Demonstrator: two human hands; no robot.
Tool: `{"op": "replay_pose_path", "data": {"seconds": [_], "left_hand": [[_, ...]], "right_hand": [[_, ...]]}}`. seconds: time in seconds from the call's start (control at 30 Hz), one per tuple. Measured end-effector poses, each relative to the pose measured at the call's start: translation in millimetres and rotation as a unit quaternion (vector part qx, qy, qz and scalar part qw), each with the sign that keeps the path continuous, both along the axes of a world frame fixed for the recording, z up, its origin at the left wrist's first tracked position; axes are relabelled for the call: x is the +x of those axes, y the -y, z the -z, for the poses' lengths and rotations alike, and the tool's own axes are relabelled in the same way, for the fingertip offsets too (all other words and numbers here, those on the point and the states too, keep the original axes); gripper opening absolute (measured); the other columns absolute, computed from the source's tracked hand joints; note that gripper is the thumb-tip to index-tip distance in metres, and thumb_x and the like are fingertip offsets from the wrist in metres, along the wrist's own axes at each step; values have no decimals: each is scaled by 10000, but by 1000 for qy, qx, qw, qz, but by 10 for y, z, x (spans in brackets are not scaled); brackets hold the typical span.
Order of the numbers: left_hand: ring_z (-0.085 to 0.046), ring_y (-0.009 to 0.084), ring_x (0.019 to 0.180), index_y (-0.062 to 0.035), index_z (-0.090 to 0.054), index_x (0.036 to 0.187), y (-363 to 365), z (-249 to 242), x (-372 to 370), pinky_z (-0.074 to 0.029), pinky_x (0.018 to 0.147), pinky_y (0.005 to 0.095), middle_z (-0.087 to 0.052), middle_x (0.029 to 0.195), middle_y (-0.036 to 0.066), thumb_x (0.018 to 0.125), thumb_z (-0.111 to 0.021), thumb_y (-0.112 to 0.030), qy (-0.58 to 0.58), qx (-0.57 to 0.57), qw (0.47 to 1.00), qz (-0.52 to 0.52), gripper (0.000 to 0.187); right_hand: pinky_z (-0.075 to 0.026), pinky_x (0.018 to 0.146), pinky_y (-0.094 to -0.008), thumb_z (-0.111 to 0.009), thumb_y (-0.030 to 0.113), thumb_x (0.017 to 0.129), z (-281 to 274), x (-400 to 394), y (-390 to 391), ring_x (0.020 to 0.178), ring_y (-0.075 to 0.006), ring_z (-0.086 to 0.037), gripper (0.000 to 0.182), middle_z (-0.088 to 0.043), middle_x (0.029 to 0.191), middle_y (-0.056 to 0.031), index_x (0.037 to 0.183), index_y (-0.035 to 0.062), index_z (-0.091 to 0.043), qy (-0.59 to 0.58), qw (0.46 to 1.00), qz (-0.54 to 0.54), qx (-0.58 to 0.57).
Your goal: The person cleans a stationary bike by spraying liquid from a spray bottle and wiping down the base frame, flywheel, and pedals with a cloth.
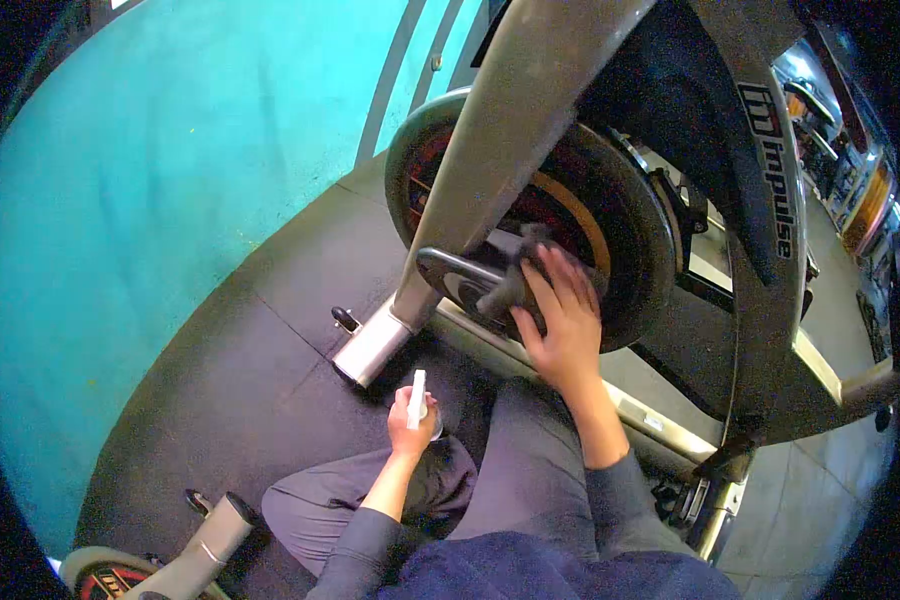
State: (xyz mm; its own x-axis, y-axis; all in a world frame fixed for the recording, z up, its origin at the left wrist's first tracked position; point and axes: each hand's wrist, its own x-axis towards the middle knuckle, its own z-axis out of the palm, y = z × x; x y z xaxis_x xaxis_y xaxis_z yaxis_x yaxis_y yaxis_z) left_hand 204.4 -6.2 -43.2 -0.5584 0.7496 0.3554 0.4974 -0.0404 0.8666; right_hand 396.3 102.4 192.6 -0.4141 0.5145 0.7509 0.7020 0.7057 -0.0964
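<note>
My right hand (567,335) presses a dark grey cloth (515,285) against the side of an exercise bike, by the flywheel (625,270) and a curved metal bar (460,263). Its fingers lie over the cloth, and part of the cloth is hidden beneath them. Low above my knee, my left hand (407,425) is closed around a spray bottle with a white head (417,398). Only a little of the bottle's clear body shows past the fingers. The bike's grey frame (510,110) slants up over the wheel.
The bike's silver front foot (370,345) has a small wheel (345,319) at its end. Part of a second bike (215,535) stands at the lower left. Dark floor mats (260,370) run up to a turquoise wall (170,180). More equipment (820,110) is at the far right.
</note>
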Motion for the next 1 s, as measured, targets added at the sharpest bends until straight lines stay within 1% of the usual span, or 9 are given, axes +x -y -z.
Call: {"op": "replay_pose_path", "data": {"seconds": [0.17, 0.27, 0.43, 0.6, 0.7, 0.77, 0.87, 0.97, 1.0], "left_hand": [[-662, 274, 778, -79, -511, 964, 19, -55, 6, -514, 683, 394, -674, 813, 67, 784, -693, -117, -9, -2, 1000, 2, 259], [-662, 274, 784, -76, -510, 963, 15, -90, 18, -514, 687, 394, -676, 818, 67, 778, -698, -115, -14, -7, 1000, -4, 267], [-663, 274, 793, -75, -511, 970, 24, -121, 23, -514, 699, 392, -679, 829, 71, 767, -705, -110, -27, -9, 1000, -12, 283], [-666, 279, 801, -79, -507, 989, 38, -114, 16, -517, 712, 388, -682, 846, 69, 766, -704, -109, -17, -19, 1000, -5, 299], [-668, 276, 801, -80, -505, 991, 30, -96, 13, -519, 713, 389, -682, 840, 66, 773, -702, -118, 4, -21, 1000, 3, 296], [-669, 275, 800, -79, -507, 985, 46, -94, 16, -521, 707, 390, -682, 837, 67, 776, -699, -120, -2, -20, 1000, -4, 287], [-670, 273, 792, -78, -510, 977, 59, -136, 13, -524, 686, 395, -679, 824, 67, 782, -695, -128, -18, -22, 999, -17, 273], [-662, 282, 762, -77, -515, 966, 53, -135, 17, -521, 652, 406, -667, 796, 71, 787, -692, -143, -24, -16, 999, -22, 260], [-655, 292, 739, -77, -519, 957, 44, -95, 11, -517, 632, 413, -659, 778, 75, 789, -692, -153, -23, -4, 1000, -17, 253]], "right_hand": [[-302, 1083, -460, -681, 209, 752, 241, 149, 199, 1324, -304, -389, 580, -439, 1417, -128, 1310, 147, -536, -59, 998, 4, -24], [-284, 1094, -454, -670, 301, 782, 74, 89, 175, 1337, -293, -371, 568, -443, 1412, -129, 1308, 134, -535, -45, 998, 8, -39], [-244, 1114, -434, -606, 591, 770, -227, -203, -77, 1300, -282, -405, 748, -497, 1350, -122, 1328, 102, -506, 34, 998, 35, -40], [-255, 1105, -434, -589, 609, 769, -234, -318, -206, 1268, -266, -431, 781, -529, 1317, -99, 1319, 62, -494, 37, 997, 45, -58], [-274, 1095, -431, -610, 526, 802, -106, -257, -202, 1249, -257, -449, 696, -551, 1291, -92, 1302, 52, -508, 36, 999, 31, -9], [-307, 1079, -424, -660, 325, 794, -32, -205, -180, 1233, -260, -472, 551, -566, 1278, -89, 1262, 57, -547, -10, 1000, -12, 0], [-346, 1055, -419, -654, 140, 743, -46, -111, -28, 1220, -258, -494, 487, -575, 1273, -78, 1220, 70, -584, -27, 999, -37, 7], [-358, 1044, -426, -617, 66, 713, 35, -44, 45, 1210, -245, -512, 506, -563, 1294, -74, 1218, 87, -591, -11, 998, -37, 45], [-364, 1034, -412, -585, 76, 762, 13, -33, 120, 1198, -215, -526, 446, -582, 1276, -45, 1207, 109, -607, -3, 998, -34, 59]]}}
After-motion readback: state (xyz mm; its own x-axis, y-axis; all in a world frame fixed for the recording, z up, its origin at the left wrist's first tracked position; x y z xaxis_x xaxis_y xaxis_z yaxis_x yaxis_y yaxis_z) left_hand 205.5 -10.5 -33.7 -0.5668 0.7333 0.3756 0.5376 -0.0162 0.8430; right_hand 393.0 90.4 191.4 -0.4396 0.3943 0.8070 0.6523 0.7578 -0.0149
